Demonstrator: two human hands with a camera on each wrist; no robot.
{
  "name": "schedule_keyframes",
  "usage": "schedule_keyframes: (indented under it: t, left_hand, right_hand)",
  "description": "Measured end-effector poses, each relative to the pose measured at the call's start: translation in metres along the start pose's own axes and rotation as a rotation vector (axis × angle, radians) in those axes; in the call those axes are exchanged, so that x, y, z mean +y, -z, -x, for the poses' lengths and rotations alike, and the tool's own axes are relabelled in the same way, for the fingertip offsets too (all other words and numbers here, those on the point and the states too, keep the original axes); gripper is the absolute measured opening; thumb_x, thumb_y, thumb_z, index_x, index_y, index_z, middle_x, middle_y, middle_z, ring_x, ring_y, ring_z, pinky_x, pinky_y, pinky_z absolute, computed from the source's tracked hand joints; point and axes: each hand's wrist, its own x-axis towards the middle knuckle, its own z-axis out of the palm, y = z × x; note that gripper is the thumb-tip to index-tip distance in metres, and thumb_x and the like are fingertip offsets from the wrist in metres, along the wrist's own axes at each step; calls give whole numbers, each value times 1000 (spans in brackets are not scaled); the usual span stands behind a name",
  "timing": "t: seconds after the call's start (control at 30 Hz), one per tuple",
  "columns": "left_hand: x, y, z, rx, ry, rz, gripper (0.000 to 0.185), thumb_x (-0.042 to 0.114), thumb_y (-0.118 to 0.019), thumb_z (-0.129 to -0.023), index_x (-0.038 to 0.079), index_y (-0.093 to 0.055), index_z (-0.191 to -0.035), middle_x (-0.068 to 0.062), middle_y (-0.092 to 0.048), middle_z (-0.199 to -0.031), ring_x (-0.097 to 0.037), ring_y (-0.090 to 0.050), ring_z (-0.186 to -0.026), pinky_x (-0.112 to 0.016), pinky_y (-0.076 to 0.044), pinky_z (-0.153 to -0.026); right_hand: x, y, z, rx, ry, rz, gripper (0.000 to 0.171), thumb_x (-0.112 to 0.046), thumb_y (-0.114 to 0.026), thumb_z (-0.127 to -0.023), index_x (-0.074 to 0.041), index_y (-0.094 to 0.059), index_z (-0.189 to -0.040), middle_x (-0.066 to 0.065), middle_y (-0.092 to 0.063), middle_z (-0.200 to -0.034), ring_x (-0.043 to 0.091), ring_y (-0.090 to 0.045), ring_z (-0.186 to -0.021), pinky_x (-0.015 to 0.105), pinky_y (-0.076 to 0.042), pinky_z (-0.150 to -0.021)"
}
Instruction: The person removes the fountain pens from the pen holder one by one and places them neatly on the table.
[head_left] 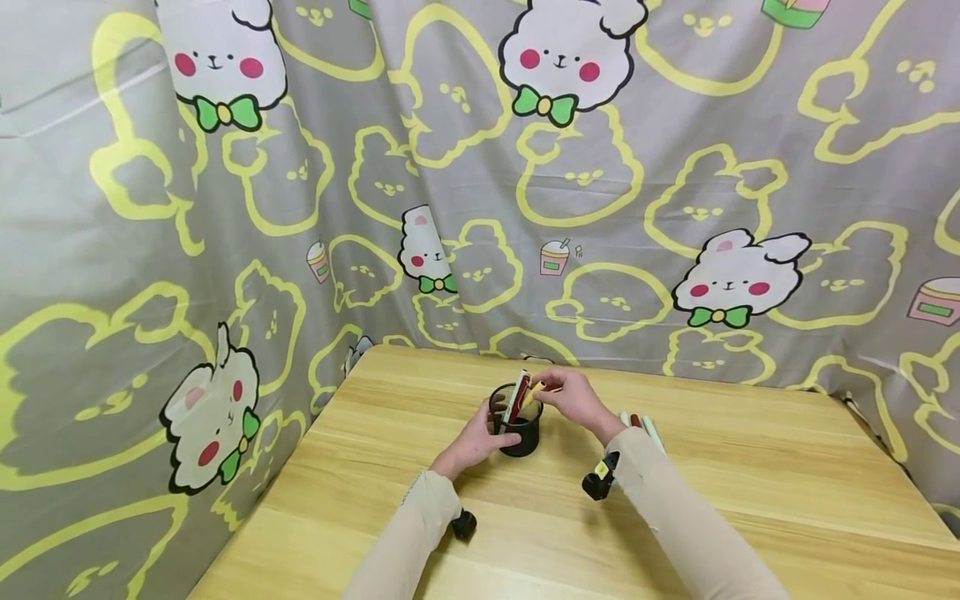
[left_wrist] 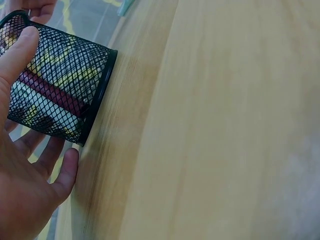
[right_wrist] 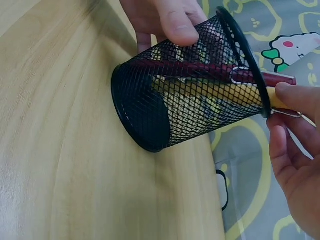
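At the left of the wooden table (head_left: pixel 390 467), the left hand (head_left: pixel 474 440) wraps around the black mesh pen cup (head_left: pixel 516 427), thumb laid along one side of the wire wall and fingers curled behind the other. That grip seems meant to steady the cup so it does not slide or tip while something goes in from above. The cup stands upright on its base near the middle of the table, toward the far edge. Inside it, a dark red pen (right_wrist: pixel 200 67) leans against the rim, its clip hooked near the top, with a lighter pen or two beside it; through the mesh their exact number is hard to tell.

Just right of the cup, the right hand (head_left: pixel 573 398) pinches the upper end of a yellow pen (right_wrist: pixel 250 95) between thumb and fingertips, the barrel already slanted down into the cup's mouth. Holding it by the very end leaves the tip free to slip past the other pens.

Further right, partly hidden behind the right forearm, a few more pens (head_left: pixel 643 425) lie flat on the table, close at hand. A rabbit-print cloth (head_left: pixel 675 167) hangs behind.
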Motion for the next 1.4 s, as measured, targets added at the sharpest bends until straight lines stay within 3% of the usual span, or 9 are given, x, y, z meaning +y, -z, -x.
schedule_keyframes:
  t: [0.23, 0.47, 0.83, 1.13, 1.4]
  left_hand:
    - [-1, 1, -1, -6, 0, 3, 77, 15, -74, -83, 8, -29, -144, -17, -44, -135, -35, -47, -118, -48, -38, -96]
    - [-2, 2, -1, -16, 7, 4, 81, 22, -77, -81, 9, -28, -145, -15, -44, -136, -34, -45, -121, -48, -38, -97]
    - [-4, 4, -1, -23, -9, -5, 81, 19, -75, -83, 6, -26, -146, -18, -44, -135, -34, -48, -117, -46, -40, -95]
    - [27, 6, 13, -53, -34, 7, 78, 10, -72, -84, -5, -24, -144, -30, -40, -135, -42, -45, -118, -51, -38, -95]
    - [32, 6, 16, -51, -18, 5, 77, 11, -72, -85, -4, -25, -144, -28, -42, -135, -40, -46, -118, -50, -38, -96]
  right_hand:
    - [-9, 13, 5, 15, -31, 8, 21, -14, -72, -85, -9, -70, -105, 2, -67, -92, 18, -60, -85, 34, -50, -71]
    - [-16, 29, 8, 17, -24, -36, 23, -18, -72, -85, -7, -70, -106, 3, -67, -92, 18, -62, -85, 35, -51, -73]
    - [-32, 53, 16, 70, 9, -122, 26, -15, -71, -86, -1, -68, -107, 10, -67, -93, 20, -62, -82, 32, -51, -68]
    - [-30, 74, 25, 143, -10, -152, 29, -18, -72, -86, -2, -68, -109, 7, -67, -87, 16, -60, -74, 25, -48, -61]
    - [-16, 99, 34, 197, -16, -248, 37, -24, -69, -87, 1, -63, -114, -5, -69, -91, 11, -63, -78, 24, -52, -67]
